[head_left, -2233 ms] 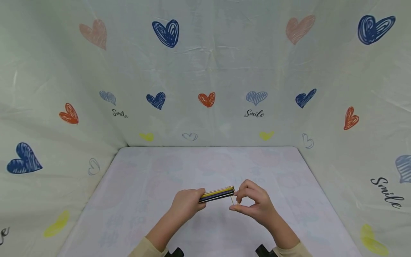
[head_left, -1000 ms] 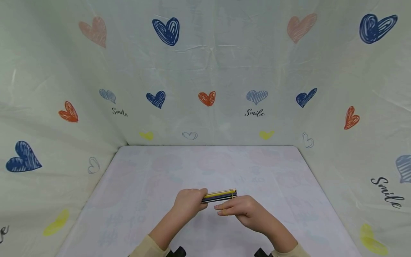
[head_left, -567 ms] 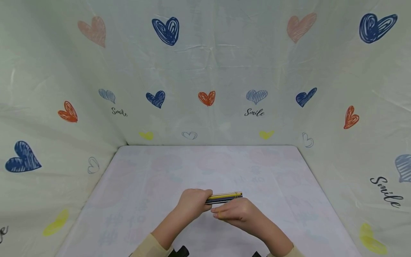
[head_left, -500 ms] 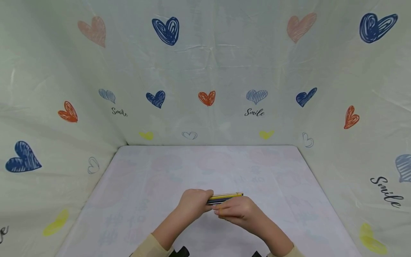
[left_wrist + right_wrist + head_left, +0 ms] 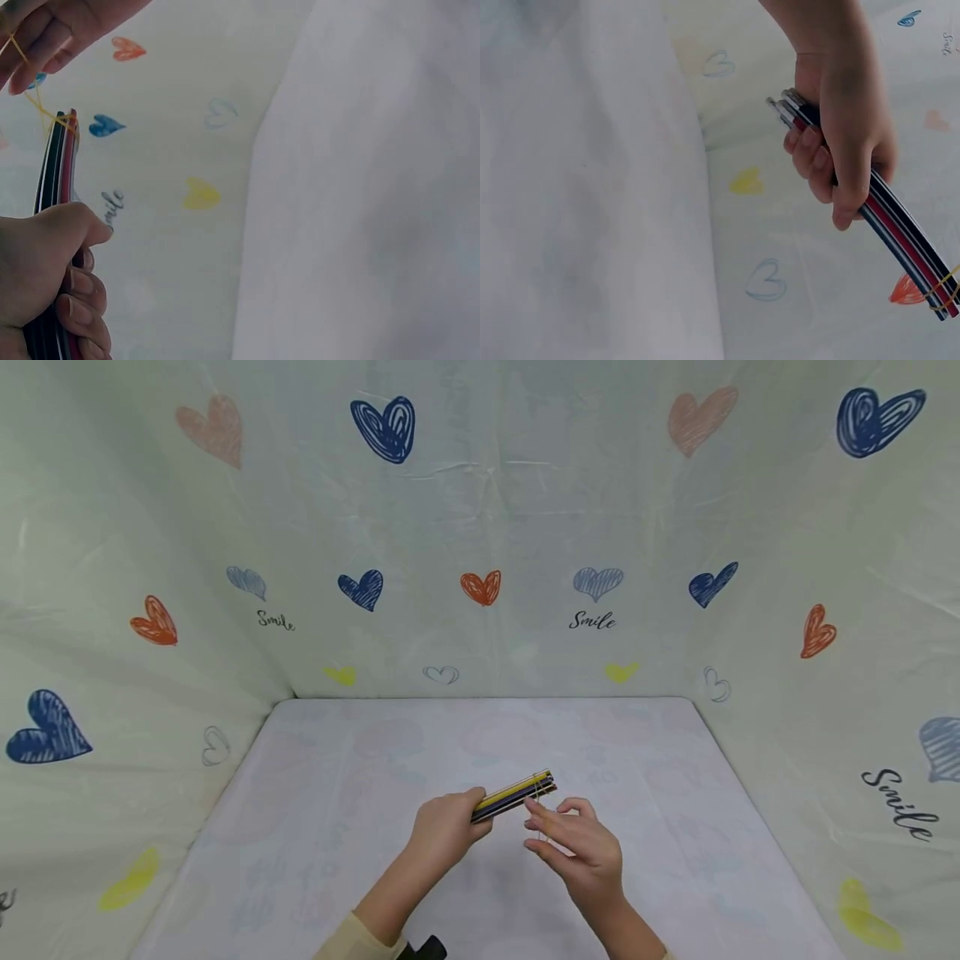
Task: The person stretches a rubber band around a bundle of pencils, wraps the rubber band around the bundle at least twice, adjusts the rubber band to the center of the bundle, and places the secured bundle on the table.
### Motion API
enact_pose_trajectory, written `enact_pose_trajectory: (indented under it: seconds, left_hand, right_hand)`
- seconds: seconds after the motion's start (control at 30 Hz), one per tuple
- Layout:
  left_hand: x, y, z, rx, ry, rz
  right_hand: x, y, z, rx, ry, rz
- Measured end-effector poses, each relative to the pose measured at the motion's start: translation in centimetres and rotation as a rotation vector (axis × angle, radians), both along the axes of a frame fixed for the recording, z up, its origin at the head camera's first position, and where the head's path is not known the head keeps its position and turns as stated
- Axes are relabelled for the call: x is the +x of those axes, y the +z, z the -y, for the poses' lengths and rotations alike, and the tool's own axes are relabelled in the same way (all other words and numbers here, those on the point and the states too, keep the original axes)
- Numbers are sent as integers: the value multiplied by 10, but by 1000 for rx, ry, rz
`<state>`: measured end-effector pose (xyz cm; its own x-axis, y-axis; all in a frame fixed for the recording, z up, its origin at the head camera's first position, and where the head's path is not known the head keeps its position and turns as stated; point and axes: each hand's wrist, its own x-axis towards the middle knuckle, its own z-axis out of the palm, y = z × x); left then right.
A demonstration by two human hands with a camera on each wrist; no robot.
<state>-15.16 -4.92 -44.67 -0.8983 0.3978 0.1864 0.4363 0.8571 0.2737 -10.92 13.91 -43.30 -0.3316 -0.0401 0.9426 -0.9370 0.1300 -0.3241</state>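
Observation:
My left hand (image 5: 446, 827) grips a bundle of striped pencils (image 5: 513, 796), yellow, blue, red and black, above the table. Their free ends point up and right. Around those ends runs a thin yellow rubber band (image 5: 41, 109), crossed over itself and stretched toward my right hand (image 5: 588, 852). That hand's bent fingers hook the band just below the pencil ends, the thumb apart from the fingertips. Metal-capped pencil ends (image 5: 780, 107) stick out behind the left hand in the right wrist view. Part of the band is hidden by the right fingers.
A white table (image 5: 360, 777) lies below both hands. Pale cloth (image 5: 491, 527) printed with hearts and "Smile" surrounds it at the back and sides. A black wrist device (image 5: 426, 948) shows at the left sleeve (image 5: 358, 939).
The left hand has tilted the pencils' free ends upward. My right hand has turned from lying against their lower side to fingers pointing up and spread, with the band stretched.

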Motion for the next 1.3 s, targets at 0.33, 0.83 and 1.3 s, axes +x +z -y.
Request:
enact_pose_trajectory:
  seconds: [0.33, 0.83, 1.3]
  left_hand:
    - [6, 1, -1, 81, 47, -42]
    - [8, -5, 6, -36, -100, -363]
    - [8, -1, 23, -156, -276, -508]
  right_hand:
    - [18, -10, 1, -424, -58, 640]
    - [9, 5, -20, -313, -53, 1172]
    - [6, 1, -38, 96, 54, 1337]
